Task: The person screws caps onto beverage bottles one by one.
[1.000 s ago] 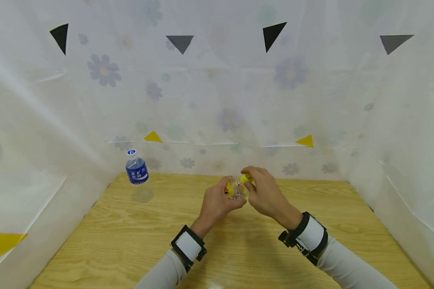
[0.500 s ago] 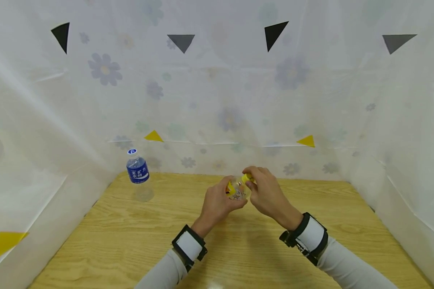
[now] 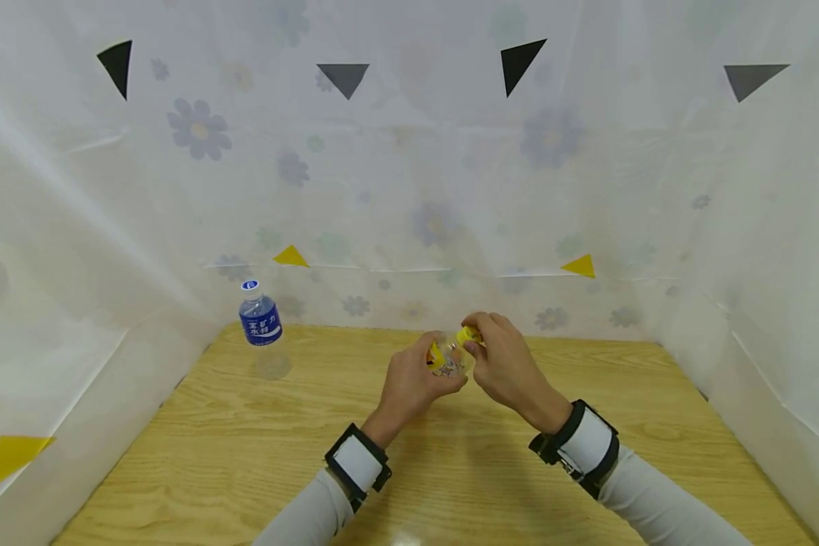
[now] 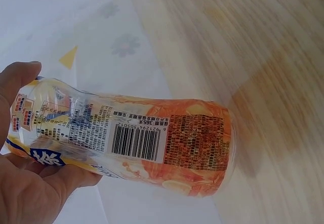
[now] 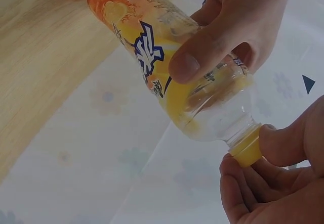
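Note:
Around the upper body of a clear plastic bottle point(image 5: 147, 47) with a yellow and orange label, my left hand point(image 3: 409, 379) curls its fingers and thumb. The bottle is tilted, and its barcode side faces the left wrist view. My right hand point(image 3: 508, 371) pinches the yellow cap point(image 5: 246, 148) between thumb and fingers at the bottle's neck. In the right wrist view the cap sits on the neck; whether it is loose I cannot tell. Part of the label is hidden behind the left fingers.
A second clear bottle point(image 3: 261, 322) with a blue label and white cap stands upright at the table's back left. The wooden table point(image 3: 246, 455) is bordered by pale flowered sheeting point(image 3: 409, 174) at the back and sides.
Both hands stay almost in place on the bottle. The right fingers have shifted very slightly at the cap; the view itself has drifted a little.

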`<state>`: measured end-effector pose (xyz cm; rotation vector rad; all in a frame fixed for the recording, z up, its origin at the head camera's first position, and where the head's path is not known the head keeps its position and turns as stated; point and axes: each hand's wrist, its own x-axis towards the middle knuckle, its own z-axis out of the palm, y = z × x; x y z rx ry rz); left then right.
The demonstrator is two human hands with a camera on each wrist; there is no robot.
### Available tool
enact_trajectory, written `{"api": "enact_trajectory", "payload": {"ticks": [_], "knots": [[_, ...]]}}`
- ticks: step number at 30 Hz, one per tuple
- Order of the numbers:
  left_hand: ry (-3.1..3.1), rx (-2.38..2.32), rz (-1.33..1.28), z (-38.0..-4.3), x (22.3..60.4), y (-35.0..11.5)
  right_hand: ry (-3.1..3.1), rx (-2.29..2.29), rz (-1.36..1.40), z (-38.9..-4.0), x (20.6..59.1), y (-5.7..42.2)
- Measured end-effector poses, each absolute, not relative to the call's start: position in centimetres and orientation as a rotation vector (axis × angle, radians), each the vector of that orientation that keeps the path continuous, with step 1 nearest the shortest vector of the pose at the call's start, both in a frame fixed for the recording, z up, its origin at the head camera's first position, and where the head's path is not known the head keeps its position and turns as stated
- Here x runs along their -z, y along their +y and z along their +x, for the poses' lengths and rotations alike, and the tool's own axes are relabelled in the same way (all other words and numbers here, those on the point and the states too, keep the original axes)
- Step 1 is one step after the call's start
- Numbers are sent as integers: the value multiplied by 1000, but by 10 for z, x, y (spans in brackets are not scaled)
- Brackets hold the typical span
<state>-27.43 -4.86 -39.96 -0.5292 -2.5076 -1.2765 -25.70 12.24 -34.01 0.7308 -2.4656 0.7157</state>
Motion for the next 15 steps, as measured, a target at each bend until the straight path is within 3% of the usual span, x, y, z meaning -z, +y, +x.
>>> {"api": "enact_trajectory", "payload": {"ticks": [15], "knots": [[-2515, 1258, -510, -275, 401, -47, -2426, -712, 673, -262, 344, 119]]}}
